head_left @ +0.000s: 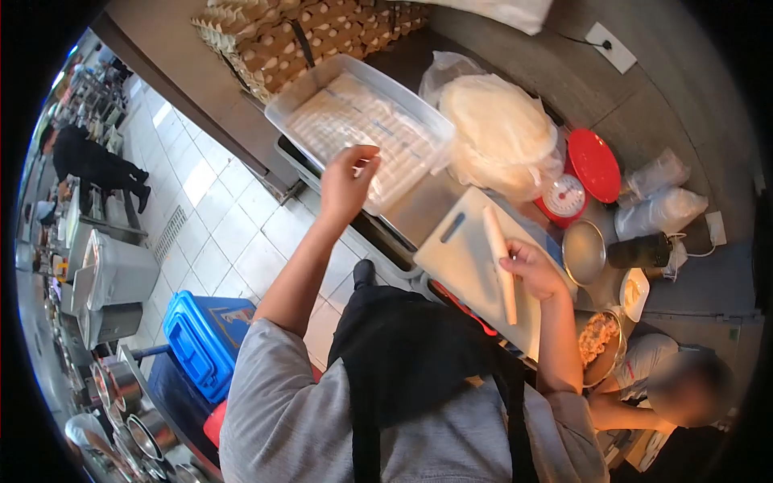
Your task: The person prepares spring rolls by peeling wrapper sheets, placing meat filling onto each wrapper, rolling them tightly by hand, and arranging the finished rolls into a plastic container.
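In my right hand point(531, 270) is a long, pale, uncooked spring roll point(493, 233), gripped near its middle above the white cutting board point(451, 253). My left hand point(348, 187) hovers over the near side of a clear plastic tub point(278, 105), its thumb and fingertips pinched together. Whatever is between those fingertips is too small to make out. Rows of similar pale rolls point(338, 113) lie in the tub, partly under shiny plastic film. Beyond the board sits a stack of thin round wrappers point(491, 121) in a plastic bag.
A red kitchen scale point(564, 197), a metal bowl point(584, 251) and a bowl of orange-brown filling point(596, 338) stand to the right. Egg trays point(298, 36) are piled behind the tub. Another person point(644, 370) is close at lower right. A blue lidded bin point(205, 338) stands left.
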The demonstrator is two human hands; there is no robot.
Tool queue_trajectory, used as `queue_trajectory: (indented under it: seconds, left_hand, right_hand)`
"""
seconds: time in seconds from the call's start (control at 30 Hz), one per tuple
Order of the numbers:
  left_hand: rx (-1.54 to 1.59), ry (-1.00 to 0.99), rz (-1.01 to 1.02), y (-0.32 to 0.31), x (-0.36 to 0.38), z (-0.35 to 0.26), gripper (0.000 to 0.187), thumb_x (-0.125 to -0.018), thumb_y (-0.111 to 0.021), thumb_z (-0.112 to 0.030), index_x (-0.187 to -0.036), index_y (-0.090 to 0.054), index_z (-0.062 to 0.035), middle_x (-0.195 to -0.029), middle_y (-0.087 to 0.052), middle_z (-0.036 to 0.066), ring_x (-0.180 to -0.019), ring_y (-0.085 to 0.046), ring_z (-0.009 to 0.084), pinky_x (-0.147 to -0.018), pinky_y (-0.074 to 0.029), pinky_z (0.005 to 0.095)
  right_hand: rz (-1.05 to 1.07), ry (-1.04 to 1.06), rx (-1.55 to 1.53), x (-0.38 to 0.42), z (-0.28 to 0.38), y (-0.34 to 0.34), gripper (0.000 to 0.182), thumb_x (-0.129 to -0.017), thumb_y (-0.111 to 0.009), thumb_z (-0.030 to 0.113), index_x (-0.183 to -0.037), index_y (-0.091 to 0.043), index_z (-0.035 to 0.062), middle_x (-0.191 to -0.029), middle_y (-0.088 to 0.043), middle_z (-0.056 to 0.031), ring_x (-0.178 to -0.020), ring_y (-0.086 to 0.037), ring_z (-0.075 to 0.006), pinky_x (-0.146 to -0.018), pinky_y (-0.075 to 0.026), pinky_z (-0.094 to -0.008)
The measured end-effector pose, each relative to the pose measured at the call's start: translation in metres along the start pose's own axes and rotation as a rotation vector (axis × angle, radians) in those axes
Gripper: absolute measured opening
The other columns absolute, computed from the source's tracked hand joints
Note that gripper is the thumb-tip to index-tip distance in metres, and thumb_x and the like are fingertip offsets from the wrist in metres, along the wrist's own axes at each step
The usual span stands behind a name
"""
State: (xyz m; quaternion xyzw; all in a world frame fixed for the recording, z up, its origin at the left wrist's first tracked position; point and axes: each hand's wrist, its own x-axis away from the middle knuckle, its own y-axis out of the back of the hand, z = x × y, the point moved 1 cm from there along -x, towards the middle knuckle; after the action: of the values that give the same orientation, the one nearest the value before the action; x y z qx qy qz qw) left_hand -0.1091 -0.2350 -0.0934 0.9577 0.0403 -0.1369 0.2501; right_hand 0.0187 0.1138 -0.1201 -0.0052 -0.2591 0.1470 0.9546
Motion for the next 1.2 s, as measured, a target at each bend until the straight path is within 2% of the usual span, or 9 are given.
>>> queue_trajectory:
  seconds: [0.1, 0.13, 0.33, 0.53, 0.57, 0.63, 0.83, 1.03, 1.2]
  left_hand:
    - [-0.043, -0.001, 0.008, 0.046, -0.037, 0.041, 0.019, -0.087, -0.064, -0.014, -0.102, -0.068, -0.0035, -0.091, -0.068, 0.007, -0.076, -0.062, 0.0137, -0.069, -0.048, 0.0267]
    - [-0.016, 0.018, -0.014, 0.058, -0.048, 0.051, 0.017, -0.083, -0.065, -0.012, -0.098, -0.069, -0.0048, -0.092, -0.068, 0.011, -0.081, -0.065, 0.0219, -0.071, -0.050, 0.0312]
    - [0.051, 0.055, -0.137, 0.115, -0.104, 0.123, 0.016, -0.085, -0.065, -0.012, -0.100, -0.069, -0.0064, -0.091, -0.067, 0.009, -0.080, -0.062, 0.0193, -0.069, -0.047, 0.0296]
    - [-0.052, -0.129, -0.350, 0.148, -0.139, 0.133, 0.014, -0.083, -0.063, -0.003, -0.096, -0.067, -0.0069, -0.086, -0.065, 0.006, -0.076, -0.059, 0.0184, -0.071, -0.045, 0.0306]
    - [-0.102, -0.162, -0.382, 0.151, -0.143, 0.128, 0.015, -0.081, -0.063, 0.000, -0.093, -0.066, -0.0066, -0.083, -0.064, 0.005, -0.076, -0.057, 0.0199, -0.071, -0.044, 0.0316]
    - [-0.192, -0.235, -0.310, 0.157, -0.148, 0.123, 0.015, -0.079, -0.063, 0.001, -0.092, -0.066, -0.0068, -0.084, -0.064, 0.006, -0.076, -0.057, 0.0226, -0.071, -0.044, 0.0329]
    - [-0.319, -0.316, 0.087, 0.130, -0.159, 0.136, 0.014, -0.074, -0.062, -0.001, -0.085, -0.065, -0.0081, -0.087, -0.065, 0.008, -0.082, -0.061, 0.0296, -0.071, -0.048, 0.0397]
    - [-0.794, -0.313, 0.497, 0.103, -0.194, 0.181, 0.012, -0.074, -0.058, -0.006, -0.080, -0.067, -0.0061, -0.071, -0.067, 0.012, -0.068, -0.068, 0.0287, -0.057, -0.054, 0.0371]
    - [-0.956, -0.296, 0.566, 0.102, -0.210, 0.185, 0.009, -0.076, -0.059, -0.008, -0.077, -0.069, -0.0082, -0.073, -0.068, 0.011, -0.070, -0.069, 0.0274, -0.057, -0.055, 0.0366]
  right_hand:
    - [0.017, 0.047, -0.011, -0.054, 0.077, -0.035, 0.027, -0.086, -0.067, 0.016, -0.111, -0.058, 0.0074, -0.096, -0.059, 0.0028, -0.087, -0.055, -0.0071, -0.079, -0.045, -0.0249]
    - [0.018, 0.074, 0.058, -0.076, 0.105, -0.047, 0.023, -0.087, -0.066, 0.017, -0.106, -0.058, 0.0088, -0.092, -0.057, 0.0030, -0.085, -0.052, -0.0065, -0.077, -0.044, -0.0247]
    - [0.080, 0.187, 0.411, -0.205, 0.239, -0.120, 0.031, -0.087, -0.065, 0.014, -0.116, -0.055, 0.0035, -0.099, -0.059, -0.0004, -0.091, -0.055, -0.0091, -0.077, -0.046, -0.0259]
    - [0.129, 0.620, 1.432, -0.321, 0.269, -0.202, 0.027, -0.078, -0.062, 0.006, -0.104, -0.060, 0.0089, -0.108, -0.057, -0.0121, -0.107, -0.055, -0.0295, -0.091, -0.045, -0.0394]
    - [0.104, 0.783, 1.526, -0.342, 0.264, -0.212, 0.022, -0.078, -0.061, 0.008, -0.100, -0.060, 0.0100, -0.106, -0.057, -0.0098, -0.106, -0.056, -0.0279, -0.089, -0.045, -0.0409]
    - [0.047, 1.120, 1.700, -0.391, 0.241, -0.223, 0.013, -0.080, -0.058, 0.012, -0.093, -0.059, 0.0123, -0.100, -0.057, -0.0051, -0.104, -0.058, -0.0247, -0.085, -0.047, -0.0437]
    - [0.302, 1.270, 1.912, -0.467, 0.214, -0.253, 0.022, -0.084, -0.052, 0.018, -0.106, -0.053, 0.0169, -0.106, -0.054, -0.0008, -0.103, -0.057, -0.0202, -0.086, -0.044, -0.0418]
    - [0.061, 1.196, 1.809, -0.461, 0.199, -0.229, 0.029, -0.084, -0.052, 0.020, -0.113, -0.054, 0.0170, -0.109, -0.056, -0.0011, -0.107, -0.056, -0.0205, -0.094, -0.041, -0.0387]
    - [-0.164, 0.996, 1.799, -0.470, 0.194, -0.186, 0.030, -0.086, -0.049, 0.018, -0.115, -0.058, 0.0183, -0.118, -0.055, -0.0038, -0.113, -0.053, -0.0224, -0.092, -0.045, -0.0407]
